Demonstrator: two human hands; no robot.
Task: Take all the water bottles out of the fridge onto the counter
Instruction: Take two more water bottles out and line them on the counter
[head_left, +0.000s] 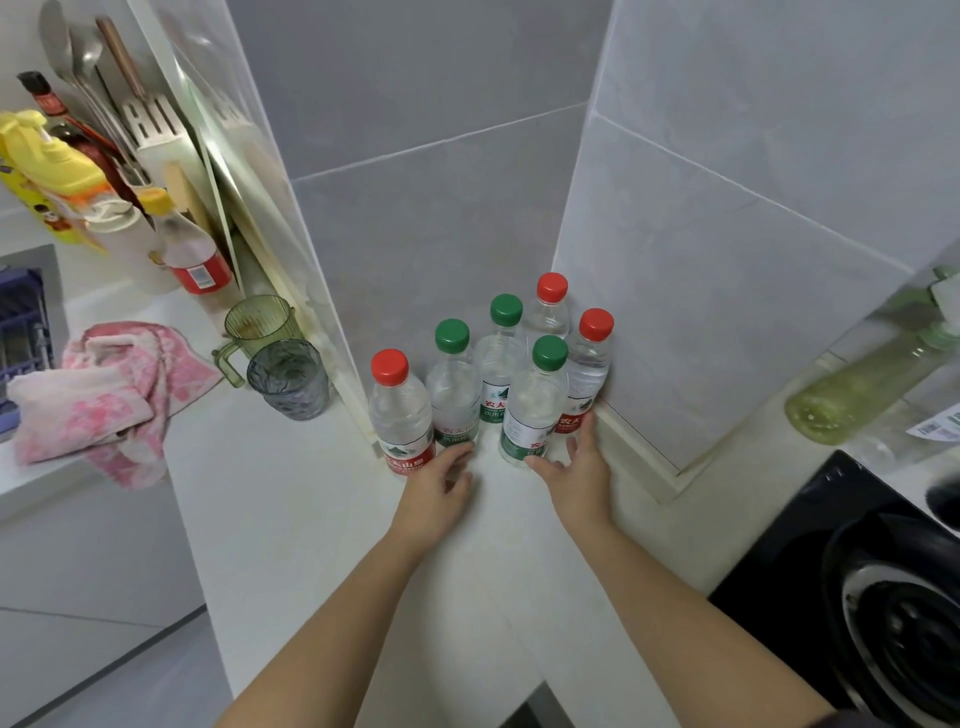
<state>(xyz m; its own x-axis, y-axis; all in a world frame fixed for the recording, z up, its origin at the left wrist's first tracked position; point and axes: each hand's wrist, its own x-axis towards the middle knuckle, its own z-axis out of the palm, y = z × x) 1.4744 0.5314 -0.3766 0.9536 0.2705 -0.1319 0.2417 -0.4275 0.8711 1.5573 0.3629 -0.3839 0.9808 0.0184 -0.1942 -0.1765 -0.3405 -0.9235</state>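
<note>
Several clear water bottles stand upright in a cluster on the white counter (332, 519), in the corner of the grey tiled wall. Some have red caps, such as the front-left bottle (400, 410), and some have green caps, such as the front-right bottle (532, 402). My left hand (439, 480) rests on the counter, fingertips touching the base of a green-capped bottle (453, 387). My right hand (576, 470) lies flat with spread fingers, touching the bases of the front-right bottle and a red-capped bottle (587, 364). Neither hand grips anything. The fridge is out of view.
A green pitcher (257, 332) and a grey glass (288, 379) stand left of the bottles. A pink towel (104, 400) lies near the sink edge. Condiment bottles and utensils crowd the far left. A black stove burner (883, 597) and a green bottle (862, 384) sit at right.
</note>
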